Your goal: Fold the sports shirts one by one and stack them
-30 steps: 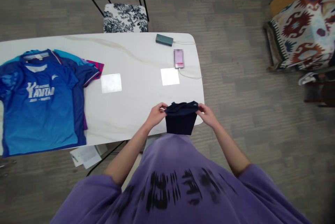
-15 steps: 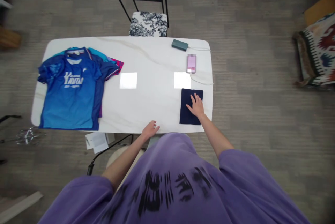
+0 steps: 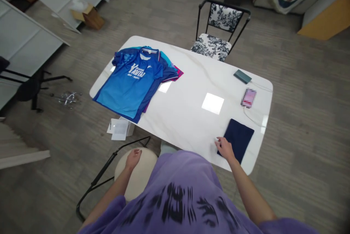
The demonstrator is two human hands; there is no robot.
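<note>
My right hand (image 3: 225, 148) is above the left edge of a folded navy cloth (image 3: 239, 137), its fingers partly bent and apart with nothing in them. Whether it touches the cloth I cannot tell. My left hand (image 3: 133, 158) hangs off the table's near side, above a cream chair seat (image 3: 136, 174). It is empty, with loosely bent fingers. Blue jerseys (image 3: 128, 88) lie spread in a stack on the left part of the white table (image 3: 180, 117); the top one has white lettering. A pink-purple edge shows beneath them.
A phone (image 3: 248, 98) with a white cable and a dark green box-shaped device (image 3: 242, 77) lie at the table's right end. Beyond the far edge stands a patterned chair (image 3: 213, 46). White papers (image 3: 119, 129) show below the near edge, and a cardboard box (image 3: 93, 18) sits on the floor.
The view has turned to the left. My right hand has moved from the middle of the navy cloth to its left edge. My left hand has left the table edge and is over the chair seat.
</note>
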